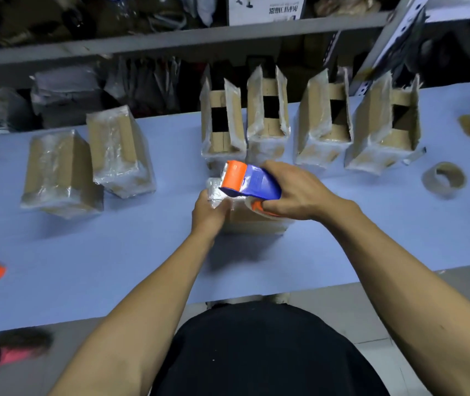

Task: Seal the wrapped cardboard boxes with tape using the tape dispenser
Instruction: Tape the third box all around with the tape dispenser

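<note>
My right hand [294, 192] grips the tape dispenser [249, 181] on top of the box [254, 221] in the middle of the table [113, 252]. My left hand [209, 210] pinches the plastic wrap. If the wrap slips, the tape might wrinkle or stick crooked.
</note>
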### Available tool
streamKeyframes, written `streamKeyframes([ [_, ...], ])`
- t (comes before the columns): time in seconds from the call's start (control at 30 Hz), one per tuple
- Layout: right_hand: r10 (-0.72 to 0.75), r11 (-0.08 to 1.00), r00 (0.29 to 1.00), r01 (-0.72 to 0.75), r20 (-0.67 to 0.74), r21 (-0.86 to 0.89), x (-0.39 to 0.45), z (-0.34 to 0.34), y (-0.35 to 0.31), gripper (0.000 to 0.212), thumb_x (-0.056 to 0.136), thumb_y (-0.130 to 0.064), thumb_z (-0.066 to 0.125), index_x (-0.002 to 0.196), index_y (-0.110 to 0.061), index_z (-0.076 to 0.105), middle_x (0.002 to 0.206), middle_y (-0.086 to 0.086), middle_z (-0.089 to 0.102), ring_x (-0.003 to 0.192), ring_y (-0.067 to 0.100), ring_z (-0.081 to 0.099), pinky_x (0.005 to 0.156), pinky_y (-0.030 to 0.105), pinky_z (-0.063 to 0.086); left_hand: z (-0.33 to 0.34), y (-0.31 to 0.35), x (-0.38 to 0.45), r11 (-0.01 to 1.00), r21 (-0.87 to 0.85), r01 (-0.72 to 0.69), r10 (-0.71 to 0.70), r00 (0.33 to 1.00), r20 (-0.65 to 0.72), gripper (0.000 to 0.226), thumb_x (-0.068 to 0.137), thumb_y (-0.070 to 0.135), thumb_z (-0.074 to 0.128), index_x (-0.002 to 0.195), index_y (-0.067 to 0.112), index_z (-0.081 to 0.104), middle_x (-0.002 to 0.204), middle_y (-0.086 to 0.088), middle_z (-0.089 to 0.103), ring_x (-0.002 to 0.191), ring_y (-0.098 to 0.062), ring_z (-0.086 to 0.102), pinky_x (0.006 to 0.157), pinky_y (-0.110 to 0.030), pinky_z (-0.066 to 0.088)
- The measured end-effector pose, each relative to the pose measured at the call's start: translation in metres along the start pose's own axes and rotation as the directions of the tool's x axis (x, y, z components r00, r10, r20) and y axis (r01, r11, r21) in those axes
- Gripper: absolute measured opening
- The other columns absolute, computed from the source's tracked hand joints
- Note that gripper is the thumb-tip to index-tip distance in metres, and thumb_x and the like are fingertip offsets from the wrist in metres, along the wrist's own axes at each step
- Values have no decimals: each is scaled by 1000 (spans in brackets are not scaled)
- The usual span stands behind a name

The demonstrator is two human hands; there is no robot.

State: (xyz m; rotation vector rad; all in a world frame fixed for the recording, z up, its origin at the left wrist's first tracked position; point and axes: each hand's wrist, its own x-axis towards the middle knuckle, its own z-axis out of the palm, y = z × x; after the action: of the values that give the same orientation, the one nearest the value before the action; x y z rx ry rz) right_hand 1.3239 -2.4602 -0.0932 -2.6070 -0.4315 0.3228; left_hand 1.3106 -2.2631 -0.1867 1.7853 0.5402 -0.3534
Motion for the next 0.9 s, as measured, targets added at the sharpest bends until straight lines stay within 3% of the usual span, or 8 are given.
streamKeyframes([
  [0.07, -4, 1000, 1000, 4, 15, 7, 5, 2, -3, 37, 73, -55, 65, 95, -36, 41, 88, -12, 50, 75, 19, 50, 56, 26, 32, -11, 2, 3, 999, 31, 29, -31, 997, 72, 56, 66, 48, 78, 118, 34, 61, 117, 5, 69, 108, -23, 65, 88, -42, 56],
  [0.13, -15, 1000, 1000, 15, 20, 12, 8, 0, -2, 39, 74, -54, 67, 98, -35, 43, 90, -11, 51, 76, 19, 49, 60, 29, 33, -27, 4, 7, 999, 9, 43, -43, 999, -14, 69, 79, 34, 79, 141, 21, 51, 134, 7, 55, 122, -17, 55, 98, -34, 49],
  [0.23, -50, 998, 998, 49, 34, 30, 10, -2, 2, 44, 70, -57, 63, 102, -31, 47, 92, -11, 52, 78, 19, 51, 63, 30, 36, -44, 16, 9, 991, -104, -84, 61, 978, -200, 24, 96, 25, 64, 118, 15, 66, 114, 0, 67, 111, -21, 62, 91, -32, 51],
  [0.3, -61, 998, 998, 61, 28, 26, 11, -2, 2, 51, 67, -59, 59, 106, -29, 49, 93, -11, 53, 80, 18, 52, 63, 30, 38, -42, 33, 3, 969, -247, -18, 22, 1000, 15, 23, 101, 31, 56, 98, 13, 69, 93, -3, 71, 90, -23, 67, 74, -31, 56],
  [0.37, -80, 996, 996, 79, 35, 28, 12, -2, 3, 56, 66, -62, 57, 110, -29, 50, 95, -12, 53, 81, 17, 52, 63, 28, 38, -36, 46, -4, 926, -348, 146, -56, 965, 257, 30, 103, 37, 54, 99, 11, 69, 87, -6, 74, 78, -20, 71, 63, -28, 57],
  [0.47, -83, 995, 996, 82, 19, 50, 13, -3, 7, 59, 61, -65, 51, 109, -32, 51, 92, -14, 54, 79, 16, 53, 61, 27, 38, -30, 55, -10, 842, -451, 296, -136, 925, 354, 28, 100, 39, 57, 99, 14, 68, 81, -3, 75, 70, -17, 72, 61, -28, 56],
  [0.77, -109, 992, 993, 106, 49, 69, 17, -3, 16, 54, 64, -54, 58, 111, -29, 51, 92, -12, 55, 80, 16, 53, 62, 28, 40, -31, 53, -11, 888, -442, 123, -4, 965, 260, 41, 100, 46, 54, 95, 9, 69, 82, -5, 75, 76, -20, 73, 67, -35, 58],
  [0.9, -124, 991, 989, 119, 85, 62, 19, -5, 16, 53, 68, -50, 63, 115, -27, 51, 97, -9, 57, 82, 16, 54, 67, 32, 45, -34, 50, -8, 944, -329, 39, 36, 975, 219, 27, 99, 36, 61, 95, 11, 70, 81, -2, 76, 75, -14, 72, 62, -25, 57],
])
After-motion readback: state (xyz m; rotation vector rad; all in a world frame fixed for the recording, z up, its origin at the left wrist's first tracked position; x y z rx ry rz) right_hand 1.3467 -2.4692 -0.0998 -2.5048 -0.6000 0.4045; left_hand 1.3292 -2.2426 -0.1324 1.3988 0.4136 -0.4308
